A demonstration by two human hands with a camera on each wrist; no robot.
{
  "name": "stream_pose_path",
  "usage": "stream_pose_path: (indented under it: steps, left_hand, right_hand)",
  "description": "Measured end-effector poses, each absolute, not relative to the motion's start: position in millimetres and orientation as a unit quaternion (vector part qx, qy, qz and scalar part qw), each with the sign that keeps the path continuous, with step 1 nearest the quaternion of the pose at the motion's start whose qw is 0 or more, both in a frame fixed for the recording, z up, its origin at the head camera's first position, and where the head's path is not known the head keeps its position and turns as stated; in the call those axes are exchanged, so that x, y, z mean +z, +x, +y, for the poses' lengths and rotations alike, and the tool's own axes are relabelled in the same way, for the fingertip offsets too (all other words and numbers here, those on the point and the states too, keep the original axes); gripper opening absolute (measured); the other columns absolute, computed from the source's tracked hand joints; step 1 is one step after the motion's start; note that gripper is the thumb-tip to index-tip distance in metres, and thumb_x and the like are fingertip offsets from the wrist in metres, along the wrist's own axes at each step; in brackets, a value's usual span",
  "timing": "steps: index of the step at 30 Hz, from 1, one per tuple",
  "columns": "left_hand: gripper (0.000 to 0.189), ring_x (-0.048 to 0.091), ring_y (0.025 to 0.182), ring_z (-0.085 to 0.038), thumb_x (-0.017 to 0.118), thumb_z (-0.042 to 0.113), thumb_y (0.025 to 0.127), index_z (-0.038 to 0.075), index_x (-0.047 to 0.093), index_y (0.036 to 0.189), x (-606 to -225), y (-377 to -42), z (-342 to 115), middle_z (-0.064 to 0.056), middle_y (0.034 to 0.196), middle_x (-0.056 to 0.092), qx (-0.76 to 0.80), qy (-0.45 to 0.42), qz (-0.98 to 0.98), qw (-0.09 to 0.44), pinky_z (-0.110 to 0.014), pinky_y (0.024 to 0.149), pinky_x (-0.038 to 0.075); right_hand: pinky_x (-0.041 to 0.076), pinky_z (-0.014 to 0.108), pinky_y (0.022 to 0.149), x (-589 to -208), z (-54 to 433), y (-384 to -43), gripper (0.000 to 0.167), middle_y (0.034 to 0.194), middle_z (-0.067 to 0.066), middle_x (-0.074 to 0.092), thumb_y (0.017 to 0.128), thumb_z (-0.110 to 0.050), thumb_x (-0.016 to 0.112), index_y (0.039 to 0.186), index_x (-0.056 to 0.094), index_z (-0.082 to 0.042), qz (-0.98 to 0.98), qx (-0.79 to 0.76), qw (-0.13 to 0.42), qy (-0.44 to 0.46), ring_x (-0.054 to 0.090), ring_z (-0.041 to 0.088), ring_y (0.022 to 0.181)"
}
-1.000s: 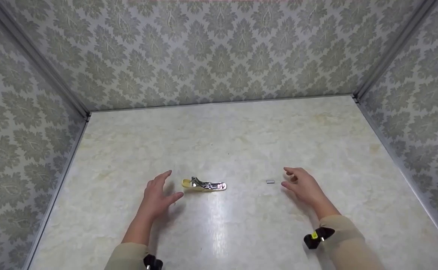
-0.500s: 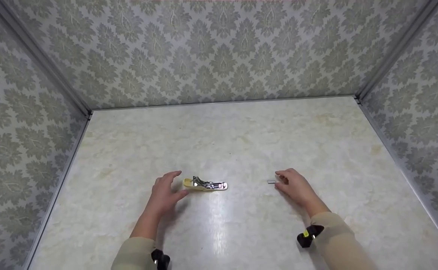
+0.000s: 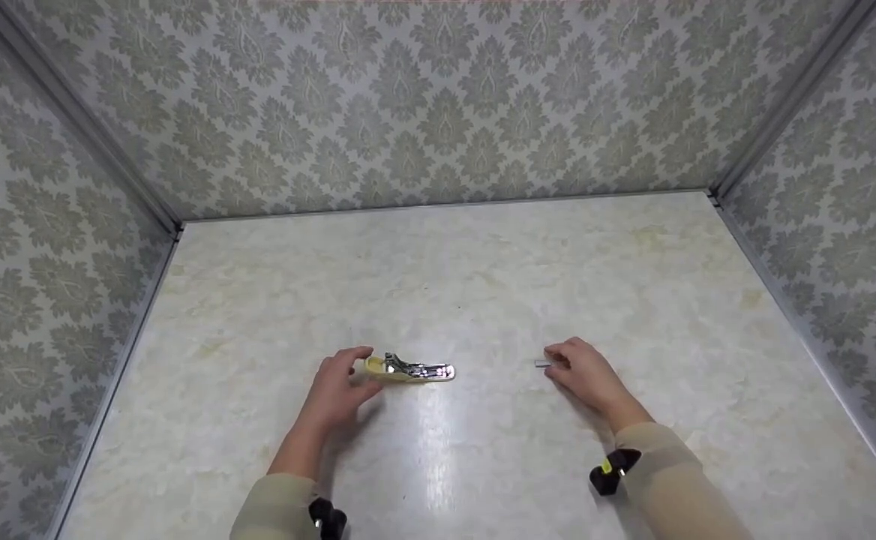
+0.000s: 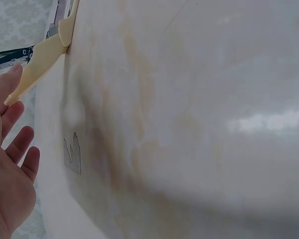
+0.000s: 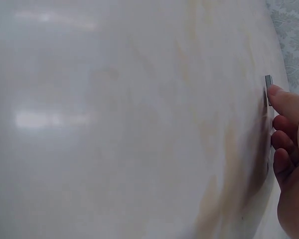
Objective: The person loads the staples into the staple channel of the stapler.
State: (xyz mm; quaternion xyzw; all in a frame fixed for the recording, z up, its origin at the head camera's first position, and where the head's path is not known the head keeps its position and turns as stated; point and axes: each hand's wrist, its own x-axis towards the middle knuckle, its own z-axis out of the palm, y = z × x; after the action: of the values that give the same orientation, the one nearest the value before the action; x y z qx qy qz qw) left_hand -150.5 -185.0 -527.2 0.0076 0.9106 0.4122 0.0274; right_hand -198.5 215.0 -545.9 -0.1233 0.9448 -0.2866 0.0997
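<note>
A stapler point(image 3: 415, 370) with a pale yellow body and shiny metal parts lies on the tabletop left of centre, one metal piece sticking up near its yellow end. Around that yellow end my left hand point(image 3: 337, 394) holds thumb and fingers apart. In the left wrist view the fingertips are right at the end of the stapler point(image 4: 42, 59). To the right lies a small grey strip of staples point(image 3: 541, 363). My right hand point(image 3: 588, 375) has its thumb and fingertips on either side of the strip, and the thumb overlaps the strip point(image 5: 268, 82) in the right wrist view.
The pale marbled table point(image 3: 453, 262) reaches back to a wall with leaf-patterned covering point(image 3: 445, 97). Similar panels stand at left and right, with grey metal posts in the corners. A wrist camera point(image 3: 614, 471) sits on the right sleeve.
My left hand has moved right, bringing thumb and fingers around the stapler's yellow end. My right hand has moved left to the staple strip, its fingers drawing closer together. Stapler and strip stay put.
</note>
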Motion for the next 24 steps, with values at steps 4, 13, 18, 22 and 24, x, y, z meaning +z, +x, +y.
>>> stream_pose_path:
  steps: [4,13,18,22,24]
  left_hand:
    - [0.053,0.051,0.106,-0.03,0.075,0.017,0.079,0.01,0.056,0.128,-527,-150,-183,-0.01,0.125,0.053,0.409,0.001,0.912,0.035,-0.043,0.086,0.045]
    - [0.052,0.051,0.104,-0.029,0.076,0.015,0.079,0.01,0.057,0.127,-529,-152,-180,-0.009,0.123,0.055,0.407,0.013,0.913,0.027,-0.042,0.085,0.045]
    - [0.051,0.05,0.101,-0.028,0.075,0.014,0.078,0.008,0.057,0.126,-529,-152,-180,-0.009,0.121,0.056,0.411,0.03,0.911,0.015,-0.042,0.085,0.044]
    - [0.051,0.05,0.101,-0.028,0.075,0.013,0.078,0.007,0.057,0.125,-530,-153,-178,-0.01,0.12,0.057,0.41,0.033,0.911,0.015,-0.042,0.086,0.044]
    - [0.051,0.05,0.101,-0.028,0.075,0.014,0.078,0.007,0.057,0.125,-530,-154,-178,-0.01,0.12,0.057,0.41,0.033,0.912,0.015,-0.042,0.086,0.044]
  right_hand:
    - [0.044,0.042,0.087,-547,213,-199,0.035,0.11,0.005,0.056,0.09,-0.021,0.064,0.122,0.062,-0.007,0.944,-0.287,0.094,-0.131,0.054,0.021,0.1]
    - [0.045,0.04,0.085,-549,208,-198,0.031,0.106,0.002,0.056,0.09,-0.019,0.064,0.119,0.063,-0.008,0.946,-0.28,0.09,-0.139,0.053,0.02,0.098]
    - [0.045,0.04,0.085,-548,206,-199,0.028,0.105,0.002,0.056,0.089,-0.017,0.063,0.115,0.065,-0.007,0.945,-0.277,0.085,-0.155,0.054,0.02,0.097]
    - [0.045,0.039,0.084,-546,205,-199,0.024,0.103,0.002,0.056,0.09,-0.016,0.063,0.111,0.066,-0.008,0.945,-0.269,0.087,-0.163,0.054,0.021,0.096]
    - [0.045,0.039,0.084,-545,204,-199,0.021,0.102,0.002,0.057,0.09,-0.016,0.063,0.109,0.066,-0.008,0.945,-0.268,0.088,-0.165,0.055,0.02,0.096]
